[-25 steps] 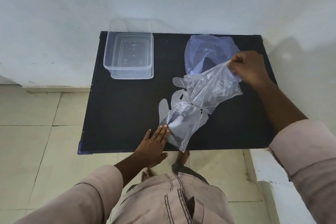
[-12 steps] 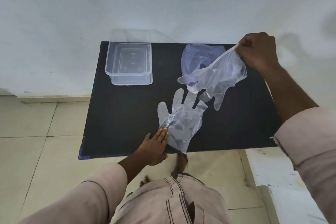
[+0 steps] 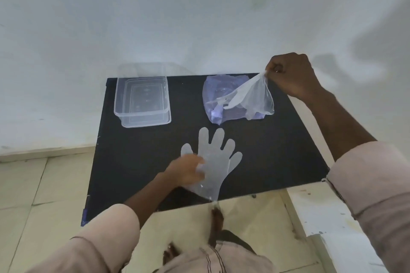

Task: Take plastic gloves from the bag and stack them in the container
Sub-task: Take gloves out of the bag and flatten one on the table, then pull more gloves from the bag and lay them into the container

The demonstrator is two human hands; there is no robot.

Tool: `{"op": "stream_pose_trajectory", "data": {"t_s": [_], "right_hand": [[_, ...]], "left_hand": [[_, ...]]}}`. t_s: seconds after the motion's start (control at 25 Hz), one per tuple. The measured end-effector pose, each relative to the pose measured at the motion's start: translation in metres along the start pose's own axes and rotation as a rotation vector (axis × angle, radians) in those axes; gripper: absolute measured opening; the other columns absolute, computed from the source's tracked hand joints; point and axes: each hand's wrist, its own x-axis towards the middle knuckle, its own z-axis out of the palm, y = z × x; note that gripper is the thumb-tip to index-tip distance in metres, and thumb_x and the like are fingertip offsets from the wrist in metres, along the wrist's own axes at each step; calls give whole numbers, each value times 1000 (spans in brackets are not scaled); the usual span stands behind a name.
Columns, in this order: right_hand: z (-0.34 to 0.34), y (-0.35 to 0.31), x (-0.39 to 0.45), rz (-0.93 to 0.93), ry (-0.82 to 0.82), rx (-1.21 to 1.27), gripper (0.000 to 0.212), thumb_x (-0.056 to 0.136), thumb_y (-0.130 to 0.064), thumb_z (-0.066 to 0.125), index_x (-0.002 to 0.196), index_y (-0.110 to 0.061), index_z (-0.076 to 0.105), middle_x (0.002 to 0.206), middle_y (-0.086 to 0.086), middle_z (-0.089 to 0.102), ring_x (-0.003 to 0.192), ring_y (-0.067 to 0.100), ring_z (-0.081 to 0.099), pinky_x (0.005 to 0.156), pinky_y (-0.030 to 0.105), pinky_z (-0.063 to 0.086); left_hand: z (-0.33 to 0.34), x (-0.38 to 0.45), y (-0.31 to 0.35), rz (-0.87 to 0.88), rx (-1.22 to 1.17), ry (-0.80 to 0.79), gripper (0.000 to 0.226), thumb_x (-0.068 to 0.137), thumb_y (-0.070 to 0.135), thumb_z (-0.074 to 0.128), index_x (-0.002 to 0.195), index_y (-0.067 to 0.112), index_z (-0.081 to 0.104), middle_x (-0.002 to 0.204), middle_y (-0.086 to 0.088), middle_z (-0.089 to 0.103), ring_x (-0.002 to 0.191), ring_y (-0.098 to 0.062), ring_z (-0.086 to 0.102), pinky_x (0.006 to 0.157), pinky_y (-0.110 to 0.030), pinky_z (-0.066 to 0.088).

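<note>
On table (image 3: 277, 150), flat glove (image 3: 215, 162) points away (lengthwise).

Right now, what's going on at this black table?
A person is sorting thin plastic gloves. The right hand pinches one glove by its cuff, lifted above the bluish bag at the back of the table. The left hand presses on a second glove lying flat near the front edge, fingers pointing away. The clear container at the back left looks empty, so neither glove is stacked yet.
</note>
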Motion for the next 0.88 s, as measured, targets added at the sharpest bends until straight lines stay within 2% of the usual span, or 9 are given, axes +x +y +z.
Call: {"op": "stream_pose_trajectory", "data": {"t_s": [0.12, 0.2, 0.28, 0.36, 0.48, 0.6, 0.72, 0.8, 0.88], "right_hand": [[-15, -5, 3, -73, -41, 17, 10, 81, -16, 60, 78, -17, 70, 78, -1, 68, 74, 20, 62, 70, 29, 46], [-27, -9, 7, -155, -122, 41, 9, 81, -14, 63, 76, -18, 69, 78, 0, 70, 75, 20, 64, 72, 32, 48], [-41, -16, 11, -246, -227, 53, 9, 81, -13, 65, 73, -18, 68, 76, 0, 69, 73, 19, 63, 70, 31, 47], [-56, -22, 12, -312, -305, 45, 12, 81, -11, 66, 72, -18, 66, 74, -2, 67, 70, 13, 61, 66, 22, 44], [-70, -22, 12, -326, -356, 94, 12, 81, -10, 66, 71, -18, 67, 72, -5, 68, 65, 3, 60, 59, 10, 39], [-78, -2, 7, -224, -223, 268, 8, 83, -26, 72, 88, -22, 68, 89, -9, 69, 79, 6, 64, 67, 18, 43], [-75, 36, -12, -25, -79, 459, 57, 67, -43, 83, 117, -27, 60, 112, -11, 66, 96, 7, 63, 72, 21, 48], [-59, 51, -26, 35, -158, 473, 70, 61, -38, 88, 123, -28, 56, 112, -11, 64, 96, 6, 63, 69, 16, 45], [-37, 55, -29, 68, -157, 558, 53, 67, -29, 86, 114, -26, 63, 98, -9, 67, 81, 5, 64, 65, 12, 45]], "left_hand": [[-67, -5, 69, 137, -134, 541, 41, 81, 47, 67, 117, 27, 65, 119, 3, 66, 101, -16, 64, 88, -34, 53], [-101, -4, 116, 242, -189, 755, 44, 80, 54, 64, 113, 25, 67, 118, 1, 68, 100, -16, 65, 90, -35, 53], [-124, 5, 152, 246, -180, 742, 46, 81, 54, 65, 114, 22, 67, 120, -3, 68, 105, -20, 65, 95, -34, 49], [-135, 17, 177, 156, -199, 662, 43, 80, 51, 68, 113, 23, 68, 124, -2, 67, 106, -18, 63, 93, -31, 45], [-136, 32, 194, 89, -244, 662, 21, 81, 38, 71, 94, 22, 73, 107, 0, 71, 80, -10, 60, 78, -22, 44], [-138, 36, 200, 90, -379, 663, 11, 82, 28, 72, 76, 20, 67, 81, 5, 66, 65, -9, 58, 67, -20, 45], [-145, 37, 192, 117, -587, 639, 17, 75, 18, 76, 61, 13, 68, 58, 8, 62, 53, -2, 57, 57, -20, 45], [-151, 37, 186, 113, -645, 618, 15, 73, 16, 77, 65, 6, 71, 58, 0, 65, 55, -6, 59, 58, -23, 46], [-155, 38, 184, 115, -712, 580, 17, 74, 16, 78, 78, 0, 74, 75, -16, 72, 66, -13, 63, 65, -29, 51]]}}
